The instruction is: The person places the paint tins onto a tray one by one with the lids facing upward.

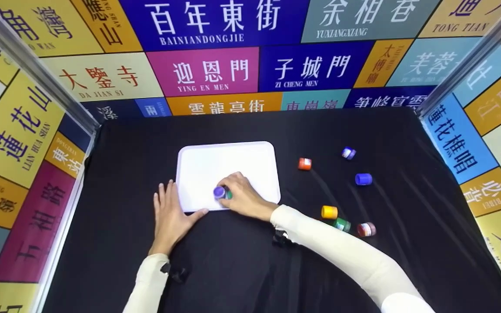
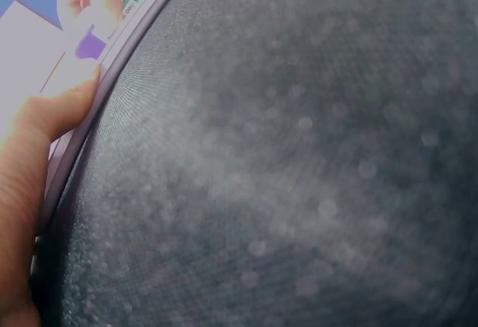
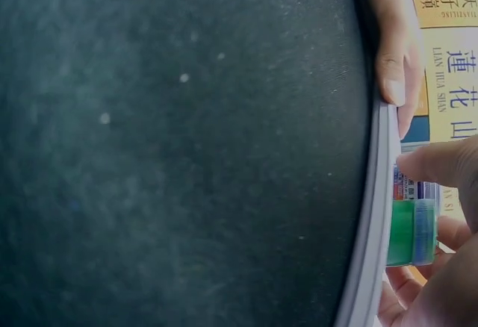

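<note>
A white tray with a pale lilac rim lies on the black-covered table. My right hand is over its near edge, thumb and fingers around a small purple paint jar. Close beside it, under the same hand, is a green paint jar with a clear lid; whether the fingers also grip this one I cannot tell. My left hand lies at the tray's near left corner, fingers extended along the side. Its thumb rests on the tray's rim in the left wrist view.
To the tray's right are an orange-red jar, a violet jar and a blue jar. Nearer stand a yellow jar, another green jar and a dark red jar. Sign-printed panels surround the table.
</note>
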Available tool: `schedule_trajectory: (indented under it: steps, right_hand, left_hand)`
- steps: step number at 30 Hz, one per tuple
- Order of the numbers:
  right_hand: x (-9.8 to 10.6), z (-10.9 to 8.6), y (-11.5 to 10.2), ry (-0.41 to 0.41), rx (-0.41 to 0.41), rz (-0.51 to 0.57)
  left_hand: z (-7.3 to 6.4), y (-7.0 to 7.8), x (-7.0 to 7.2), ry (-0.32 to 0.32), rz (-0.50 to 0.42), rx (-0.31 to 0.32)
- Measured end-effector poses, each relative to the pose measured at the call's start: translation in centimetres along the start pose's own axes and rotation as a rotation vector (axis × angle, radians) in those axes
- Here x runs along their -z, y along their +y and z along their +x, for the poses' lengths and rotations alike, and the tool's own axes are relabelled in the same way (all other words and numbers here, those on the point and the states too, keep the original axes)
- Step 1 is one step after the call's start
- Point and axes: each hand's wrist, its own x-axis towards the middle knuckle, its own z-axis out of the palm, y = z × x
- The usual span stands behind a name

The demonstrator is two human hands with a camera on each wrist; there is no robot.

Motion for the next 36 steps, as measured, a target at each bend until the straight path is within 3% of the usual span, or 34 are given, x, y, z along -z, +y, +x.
schedule_trajectory:
  steps: [6, 16, 25, 30, 36]
  right_hand:
    - [-0.6, -0.1, 0.7, 0.03, 0.003, 0.011]
    - [0.7, -0.5, -0.1, -0.007, -0.021, 0.01]
    - [4.9, -1.8, -1.3, -0.037, -0.077, -0.009]
    - [7.0, -3.2, -0.5, -0.012, -0.08, -0.038]
    - [9.5, -5.8, 0.8, 0.009, -0.095, -0.026]
  left_hand:
    - [0.0, 0.0, 0.0, -0.009, 0.004, 0.004]
    - [-0.1, 0.1, -0.1, -0.002, 0.0, -0.003]
    - [0.1, -0.1, 0.1, 0.016, -0.004, -0.011]
    - [0.1, -0.2, 0.0, 0.041, -0.008, -0.022]
    - [0.0, -0.1, 0.0, 0.027, -0.016, -0.019]
